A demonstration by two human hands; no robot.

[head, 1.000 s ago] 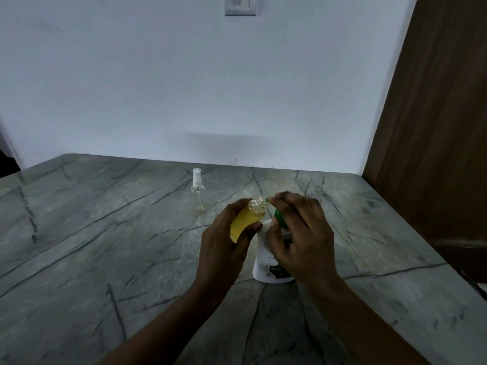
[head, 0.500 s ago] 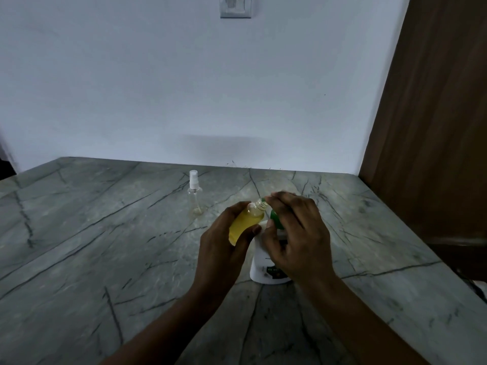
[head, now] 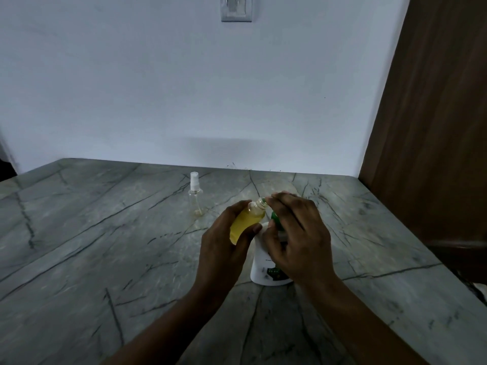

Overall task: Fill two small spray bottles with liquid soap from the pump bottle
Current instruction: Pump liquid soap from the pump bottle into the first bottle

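Yellow spray bottle [head: 247, 222], left hand [head: 224, 248], pump bottle [head: 259, 270]

Dim, bluish, soft light; faint shadow on the wall [head: 210, 101]; wide-angle bending at the edges.

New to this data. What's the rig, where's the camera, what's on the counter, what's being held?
There is no machine here: a person works with two bare hands. The one current picture comes from a wide-angle camera worn on the head, looking forward and down, so both forearms enter from the bottom edge. The surface is a grey veined stone counter against a white wall, with a wooden panel at the right. The left hand has its grip on a small bottle, which is tilted, has no cap, and is mostly full of yellow liquid. The right hand is curled over the green pump head of a white pump bottle standing on the counter. Farther back stands a second spray bottle, clear, with its sprayer on, and it looks nearly empty.
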